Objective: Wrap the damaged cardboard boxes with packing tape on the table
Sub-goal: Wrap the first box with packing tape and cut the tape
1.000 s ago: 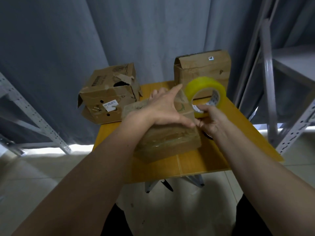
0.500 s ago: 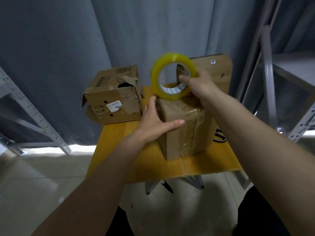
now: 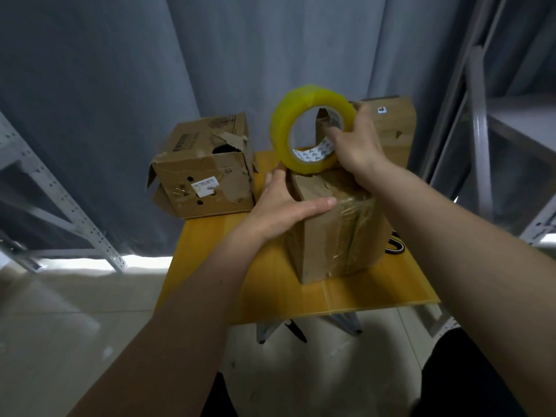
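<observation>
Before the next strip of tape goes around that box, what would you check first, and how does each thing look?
1. Box held steady: ok. The left hand lies flat against the upper corner of the middle box, which stands upright on the yellow table.
2. Tape roll in hand: ok. The right hand grips the yellow tape roll above the box's far top edge.
3. Tape end stuck to the box: cannot tell; the strip does not show clearly.
4. Earlier wraps: ok. Shiny bands of tape already cross the box's front.
5. Room to pass the roll: ok. The torn box stands apart at the left.
</observation>
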The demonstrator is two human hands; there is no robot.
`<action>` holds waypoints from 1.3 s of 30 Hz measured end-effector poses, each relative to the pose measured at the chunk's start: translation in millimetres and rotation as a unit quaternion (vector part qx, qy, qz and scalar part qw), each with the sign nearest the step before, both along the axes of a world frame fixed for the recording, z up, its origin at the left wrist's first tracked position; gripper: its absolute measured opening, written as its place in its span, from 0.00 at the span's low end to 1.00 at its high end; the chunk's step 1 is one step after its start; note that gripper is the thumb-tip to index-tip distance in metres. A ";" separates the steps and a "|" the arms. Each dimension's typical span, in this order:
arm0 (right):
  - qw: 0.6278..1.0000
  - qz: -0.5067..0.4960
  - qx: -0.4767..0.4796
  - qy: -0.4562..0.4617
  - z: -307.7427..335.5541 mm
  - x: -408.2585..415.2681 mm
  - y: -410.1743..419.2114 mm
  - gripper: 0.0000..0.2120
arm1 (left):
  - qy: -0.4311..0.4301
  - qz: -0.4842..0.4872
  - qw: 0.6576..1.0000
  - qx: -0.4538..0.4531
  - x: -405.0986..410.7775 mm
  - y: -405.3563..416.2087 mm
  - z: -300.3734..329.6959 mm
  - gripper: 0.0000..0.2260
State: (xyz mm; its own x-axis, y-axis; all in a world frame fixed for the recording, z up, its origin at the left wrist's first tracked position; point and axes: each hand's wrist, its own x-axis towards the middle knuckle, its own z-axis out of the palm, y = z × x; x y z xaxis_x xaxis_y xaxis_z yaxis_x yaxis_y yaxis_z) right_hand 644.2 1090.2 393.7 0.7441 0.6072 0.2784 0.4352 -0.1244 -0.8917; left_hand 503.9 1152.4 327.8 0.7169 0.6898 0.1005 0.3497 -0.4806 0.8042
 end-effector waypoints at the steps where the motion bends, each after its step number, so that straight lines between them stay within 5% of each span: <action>1: 1.000 -0.004 0.011 0.001 0.0 -0.2 -0.2 0.25 | -0.001 -0.002 1.000 0.000 -0.4 0.2 0.5 0.52; 18: 0.991 -0.100 0.021 -0.090 3.3 36.7 -23.4 0.14 | 0.006 -0.028 0.999 -0.026 -8.9 3.7 5.1 0.59; 26: 0.997 -0.057 -0.033 0.029 2.8 34.3 -29.9 0.17 | -0.011 -0.060 0.998 -0.022 -11.3 -5.4 5.8 0.49; 31: 0.998 -0.056 -0.008 0.020 4.8 24.5 -27.0 0.06 | 0.094 -0.055 0.989 0.101 -14.0 -8.1 19.7 0.47; 34: 0.998 -0.054 -0.003 0.024 4.9 24.3 -28.0 0.08 | 0.201 -0.080 0.939 0.266 -9.0 -8.2 34.4 0.42; 39: 0.998 -0.052 -0.006 0.033 4.5 22.7 -28.8 0.10 | 0.342 -0.091 0.878 0.323 10.5 -11.2 55.5 0.46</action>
